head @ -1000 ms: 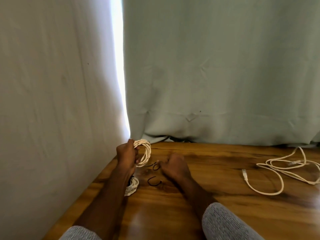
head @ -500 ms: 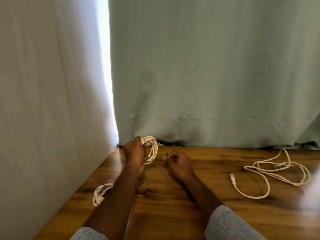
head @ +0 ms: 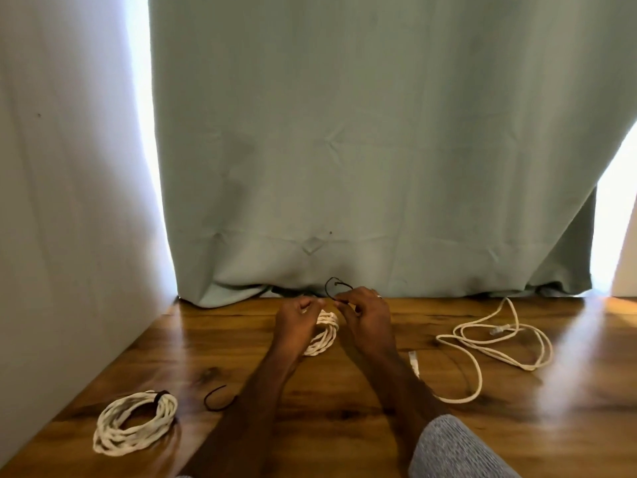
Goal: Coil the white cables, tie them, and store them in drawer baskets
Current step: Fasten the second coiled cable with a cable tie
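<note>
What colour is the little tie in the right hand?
Black; the tie shows best in the head view.

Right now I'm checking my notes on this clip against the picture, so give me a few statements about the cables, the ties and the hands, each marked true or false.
1. The left hand holds a coil. True.
2. The right hand is empty. False: it pinches a black tie.
3. A tied coil lies on the table near the left edge. True.
4. The loose cable on the right is already coiled and tied. False: it lies sprawled in loose loops, with no tie.
5. A spare tie lies on the table by the left forearm. True.
</note>
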The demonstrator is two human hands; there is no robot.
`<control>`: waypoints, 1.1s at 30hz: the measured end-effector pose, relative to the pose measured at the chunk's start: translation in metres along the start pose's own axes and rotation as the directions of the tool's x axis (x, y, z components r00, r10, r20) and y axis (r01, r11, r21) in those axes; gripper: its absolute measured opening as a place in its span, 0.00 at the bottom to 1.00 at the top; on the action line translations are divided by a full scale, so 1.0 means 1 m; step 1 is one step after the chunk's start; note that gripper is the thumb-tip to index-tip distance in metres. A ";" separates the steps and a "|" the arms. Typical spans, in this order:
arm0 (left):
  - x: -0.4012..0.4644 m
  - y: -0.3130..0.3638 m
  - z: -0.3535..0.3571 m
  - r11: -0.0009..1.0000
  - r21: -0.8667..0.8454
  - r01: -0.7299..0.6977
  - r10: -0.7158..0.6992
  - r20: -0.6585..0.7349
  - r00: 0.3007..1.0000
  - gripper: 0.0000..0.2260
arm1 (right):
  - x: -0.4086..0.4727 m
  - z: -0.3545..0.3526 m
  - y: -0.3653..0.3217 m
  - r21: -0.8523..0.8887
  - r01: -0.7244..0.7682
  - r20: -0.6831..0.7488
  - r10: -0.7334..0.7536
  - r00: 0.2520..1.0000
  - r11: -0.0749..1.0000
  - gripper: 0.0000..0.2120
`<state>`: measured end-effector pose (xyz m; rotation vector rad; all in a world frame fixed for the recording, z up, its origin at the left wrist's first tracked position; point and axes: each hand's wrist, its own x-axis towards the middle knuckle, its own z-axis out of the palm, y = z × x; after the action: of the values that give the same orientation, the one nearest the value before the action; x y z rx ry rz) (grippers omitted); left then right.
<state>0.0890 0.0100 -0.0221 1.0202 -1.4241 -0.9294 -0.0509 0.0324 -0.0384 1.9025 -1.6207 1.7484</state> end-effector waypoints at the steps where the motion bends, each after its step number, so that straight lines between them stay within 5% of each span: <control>1: 0.000 0.000 0.002 0.999 0.035 -0.031 0.030 0.027 0.999 0.06 | 0.001 0.001 0.000 -0.003 0.055 0.019 -0.055 0.998 0.998 0.06; 10: 0.012 -0.011 0.002 0.997 -0.067 0.040 -0.044 -0.062 0.997 0.06 | 0.003 0.001 -0.004 -0.249 0.173 0.176 -0.131 0.976 0.953 0.19; 15: 0.016 -0.012 -0.012 0.987 -0.137 0.090 -0.114 -0.185 0.976 0.06 | 0.001 -0.011 0.002 -0.478 0.114 0.153 -0.046 0.987 0.871 0.15; 20: 0.015 -0.015 -0.023 0.977 -0.201 0.069 -0.104 -0.171 0.980 0.04 | -0.003 -0.018 0.007 -0.221 -0.023 0.104 0.047 0.993 0.975 0.25; 25: 0.009 -0.017 -0.014 0.992 -0.121 -0.037 0.030 -0.056 0.998 0.06 | -0.003 -0.004 -0.005 -0.143 -0.075 0.190 0.101 0.977 0.987 0.11; 30: 0.006 -0.020 -0.008 0.985 -0.067 -0.158 0.162 0.061 0.985 0.08 | -0.006 0.000 -0.031 -0.078 -0.136 0.056 0.140 0.989 0.988 0.21; 33: 0.004 -0.018 -0.006 0.983 -0.063 -0.173 0.178 0.081 0.981 0.09 | -0.003 -0.002 -0.044 0.314 -0.157 -0.015 0.170 0.985 0.937 0.12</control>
<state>0.0962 0.0006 -0.0376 0.8070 -1.5255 -0.8866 -0.0201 0.0544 -0.0154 1.8807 -1.6096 2.2137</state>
